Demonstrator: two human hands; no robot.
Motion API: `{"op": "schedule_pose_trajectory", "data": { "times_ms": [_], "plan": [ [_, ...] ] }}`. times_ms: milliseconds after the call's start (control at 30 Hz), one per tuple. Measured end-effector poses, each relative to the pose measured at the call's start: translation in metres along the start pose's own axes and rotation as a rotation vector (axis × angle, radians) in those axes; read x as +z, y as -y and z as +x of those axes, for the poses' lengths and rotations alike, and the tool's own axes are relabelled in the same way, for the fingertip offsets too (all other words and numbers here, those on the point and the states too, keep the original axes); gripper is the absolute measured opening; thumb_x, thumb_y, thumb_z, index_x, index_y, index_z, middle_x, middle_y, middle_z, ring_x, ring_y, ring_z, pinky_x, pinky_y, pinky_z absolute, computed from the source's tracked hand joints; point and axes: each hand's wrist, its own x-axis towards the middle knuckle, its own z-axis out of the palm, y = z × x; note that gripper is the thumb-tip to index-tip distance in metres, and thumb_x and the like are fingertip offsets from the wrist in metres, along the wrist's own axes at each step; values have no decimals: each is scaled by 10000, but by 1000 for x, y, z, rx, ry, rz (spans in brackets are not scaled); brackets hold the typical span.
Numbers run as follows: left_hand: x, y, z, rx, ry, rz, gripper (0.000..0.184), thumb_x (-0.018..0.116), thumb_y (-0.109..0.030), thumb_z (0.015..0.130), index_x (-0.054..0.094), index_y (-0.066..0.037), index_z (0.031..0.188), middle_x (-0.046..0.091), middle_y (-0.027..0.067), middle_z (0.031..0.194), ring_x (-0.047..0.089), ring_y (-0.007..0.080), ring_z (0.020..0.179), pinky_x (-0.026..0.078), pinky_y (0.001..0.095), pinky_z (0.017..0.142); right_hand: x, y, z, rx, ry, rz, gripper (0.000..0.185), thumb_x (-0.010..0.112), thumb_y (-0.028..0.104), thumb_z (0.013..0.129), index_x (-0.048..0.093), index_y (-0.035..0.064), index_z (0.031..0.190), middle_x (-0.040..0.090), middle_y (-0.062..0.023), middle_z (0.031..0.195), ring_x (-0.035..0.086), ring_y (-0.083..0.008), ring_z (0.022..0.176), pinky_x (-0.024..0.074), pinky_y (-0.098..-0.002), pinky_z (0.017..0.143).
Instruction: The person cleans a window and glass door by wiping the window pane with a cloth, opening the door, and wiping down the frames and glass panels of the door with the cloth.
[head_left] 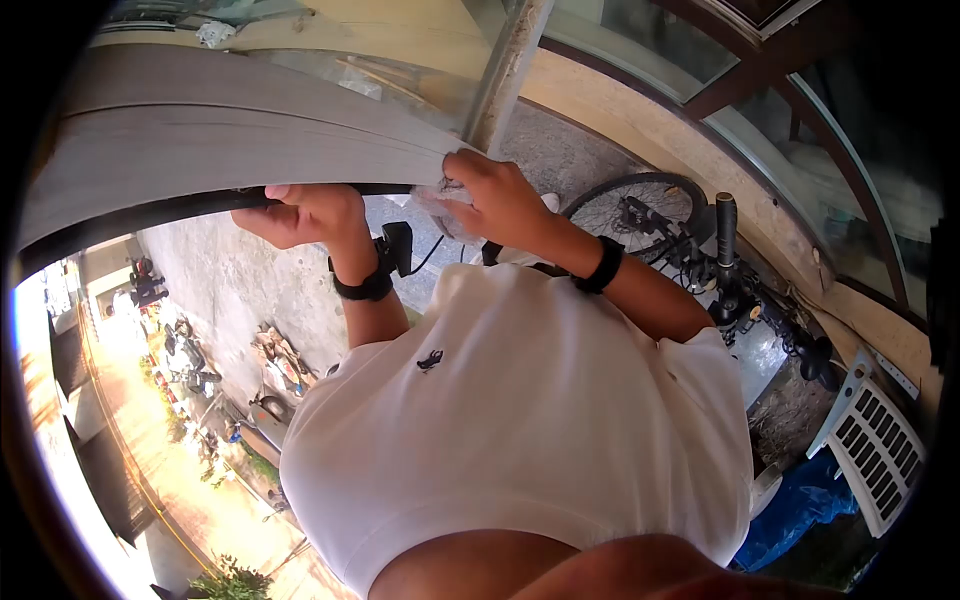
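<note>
My left hand (305, 215) is at the lower edge of a wide grey frame rail (250, 140), its thumb against the dark strip (150, 218) along that edge and its fingers curled. At the rail's right end, my right hand (495, 200) holds a crumpled, translucent whitish wad (447, 208); whether it is cloth or plastic I cannot tell. Its thumb and fingertips press near the rail's corner. Both wrists wear black bands, and a small black device (394, 247) sits by the left one.
Glass (420, 75) lies beyond the rail, beside a worn upright post (508, 75). A bicycle (640, 215) stands at right, near a brown-framed window (690, 60). A white slotted plastic piece (880, 450) and blue sheeting (800, 510) are lower right. Parked motorbikes (185, 355) line the lane at left.
</note>
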Motion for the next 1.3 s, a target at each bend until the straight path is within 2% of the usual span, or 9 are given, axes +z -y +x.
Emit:
{"op": "schedule_pose_trajectory", "data": {
  "times_ms": [233,367,500,667,833,1033,1167,1200,1300],
  "plan": [
    [2,-18,-13,-18,2,-45,416,543,-352,990,356,12,1065,399,101,976,422,155,821,394,274,730,-46,4,-25,98,216,61,304,749,274,819,624,20,929,650,-142,866,632,-320,762,492,-363,686],
    [-44,-38,-77,-78,13,-131,372,671,-107,873,320,-68,991,339,52,949,393,144,807,403,285,715,-96,19,-47,1,245,166,319,760,289,810,629,23,927,652,-102,876,628,-290,802,491,-342,712],
    [-65,-98,-161,-489,707,-438,299,640,3,851,370,-36,974,449,51,851,448,113,742,420,256,692,-178,43,-53,-29,37,143,173,714,64,808,656,0,958,669,-65,882,631,-178,841,500,-302,771],
    [-25,-132,-263,-507,1782,-629,673,752,-245,820,391,-41,1350,545,140,1182,543,261,1106,460,359,907,-258,56,-54,-3,-514,160,179,707,176,891,650,34,985,609,24,792,529,-44,697,421,-191,608],
    [3,-166,-362,-561,2109,-431,831,786,-328,782,334,-2,1399,466,232,1363,466,337,1276,424,406,1015,-308,29,-75,-110,-871,292,276,675,204,916,618,31,1123,656,-36,957,610,-96,810,486,-231,694],
    [10,-154,-462,-649,2059,-956,832,803,-338,732,406,23,1368,574,223,1283,589,307,1139,477,350,943,-287,19,-98,61,-1164,341,382,659,208,924,552,22,1241,630,-95,1136,625,-179,993,528,-318,832],
    [21,-152,-496,-708,2161,-1011,386,690,-298,887,567,-24,1130,686,121,957,650,229,852,500,355,742,-276,18,-97,-9,-982,366,378,641,225,935,551,15,1237,633,-89,1133,621,-179,995,521,-318,837],
    [13,-158,-482,-709,1946,-901,261,630,-286,933,595,-36,997,667,92,785,612,198,689,475,355,643,-272,16,-97,9,-1015,316,379,635,233,939,551,13,1235,635,-88,1128,621,-180,993,519,-319,838],
    [19,-142,-487,-665,1817,-528,285,618,-330,925,612,-58,1013,682,136,843,669,277,803,504,393,723,-305,-57,-124,42,-890,721,386,624,238,948,543,6,1245,631,-81,1126,615,-176,989,516,-316,836]
  ]
}}
